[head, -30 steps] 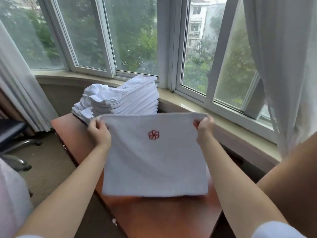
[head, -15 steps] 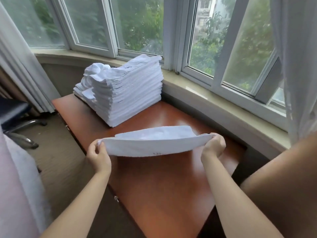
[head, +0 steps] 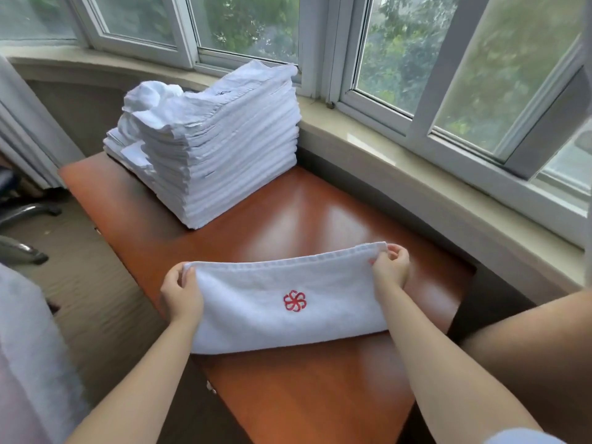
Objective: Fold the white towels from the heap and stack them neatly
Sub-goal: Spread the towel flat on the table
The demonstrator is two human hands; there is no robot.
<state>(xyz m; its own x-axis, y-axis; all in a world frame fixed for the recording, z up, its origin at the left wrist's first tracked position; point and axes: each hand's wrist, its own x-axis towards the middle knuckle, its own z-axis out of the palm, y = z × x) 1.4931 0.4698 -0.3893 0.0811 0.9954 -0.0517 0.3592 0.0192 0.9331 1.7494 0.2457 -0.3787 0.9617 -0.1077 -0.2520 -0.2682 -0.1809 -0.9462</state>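
A white towel [head: 288, 302] with a red flower mark [head: 294, 300] lies folded on the brown tabletop [head: 320, 213]. The left hand [head: 181, 294] pinches its far left corner with its fingers. The right hand [head: 391, 267] pinches the far right corner. A tall stack of towels [head: 221, 149] sits farther back, near the window sill [head: 400, 161].

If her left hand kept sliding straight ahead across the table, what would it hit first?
Probably the stack of white towels: the left hand points toward it over bare table, though depth is unclear.
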